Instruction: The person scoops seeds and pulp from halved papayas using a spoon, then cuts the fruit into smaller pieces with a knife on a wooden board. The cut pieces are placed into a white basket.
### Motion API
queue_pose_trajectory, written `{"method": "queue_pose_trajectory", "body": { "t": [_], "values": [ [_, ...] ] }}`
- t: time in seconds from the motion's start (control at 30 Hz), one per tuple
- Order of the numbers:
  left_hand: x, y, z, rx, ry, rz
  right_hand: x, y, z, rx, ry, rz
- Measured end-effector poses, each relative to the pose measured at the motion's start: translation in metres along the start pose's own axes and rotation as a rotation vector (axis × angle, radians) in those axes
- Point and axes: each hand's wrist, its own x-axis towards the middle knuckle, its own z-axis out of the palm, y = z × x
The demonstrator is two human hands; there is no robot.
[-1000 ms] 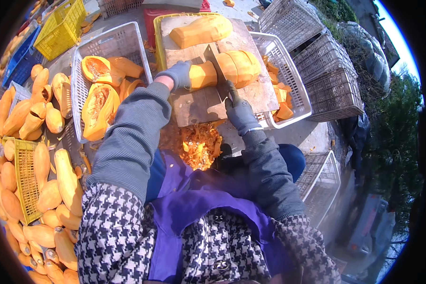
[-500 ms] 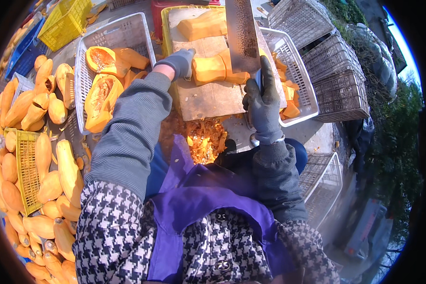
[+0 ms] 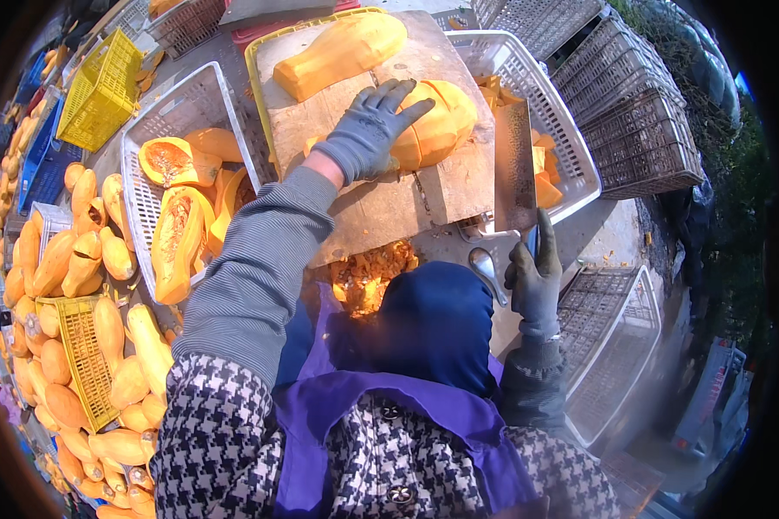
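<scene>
Left hand (image 3: 365, 138) splayed on squash (image 3: 444, 121), right hand (image 3: 537, 290) round cleaver (image 3: 515, 164) beyond edge of board (image 3: 446, 192)

The place was an outdoor vegetable-cutting yard, shown by sunlit concrete ground (image 3: 610, 229), greenery (image 3: 731, 242) along the right edge, stacked crates (image 3: 640, 138), heaped squashes (image 3: 119, 445) and a wooden board (image 3: 460, 192) bearing cut pieces (image 3: 441, 121).

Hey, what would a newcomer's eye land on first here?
Probably the large cleaver in the gloved right hand, by the wooden board's right edge. Next, the gloved left hand, spread over sliced orange squash on the board. Then the big heap of squashes at the lower left.
</scene>
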Motion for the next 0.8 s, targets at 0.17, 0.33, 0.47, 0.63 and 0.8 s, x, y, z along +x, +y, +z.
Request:
{"method": "queue_pose_trajectory", "body": {
  "t": [0.17, 0.33, 0.47, 0.63, 0.8],
  "values": [
    [0.041, -0.034, 0.02, -0.12, -0.091, 0.221, 0.039, 0.028, -0.005, -0.141, -0.092, -0.031],
    [0.074, -0.007, 0.033, -0.269, -0.04, 0.015, 0.101, 0.026, 0.007, -0.618, -0.1, -0.335],
    [0.094, 0.066, 0.049, -0.17, 0.207, -0.457, 0.153, 0.026, 0.017, -0.61, -0.114, -0.437],
    [0.097, 0.049, 0.067, -0.588, 0.573, -0.391, 0.161, 0.026, 0.015, -0.553, -0.059, -0.357],
    [0.105, -0.017, 0.08, -0.784, 0.466, -0.432, 0.108, 0.018, 0.005, -0.168, -0.055, 0.07]
  ]
}}
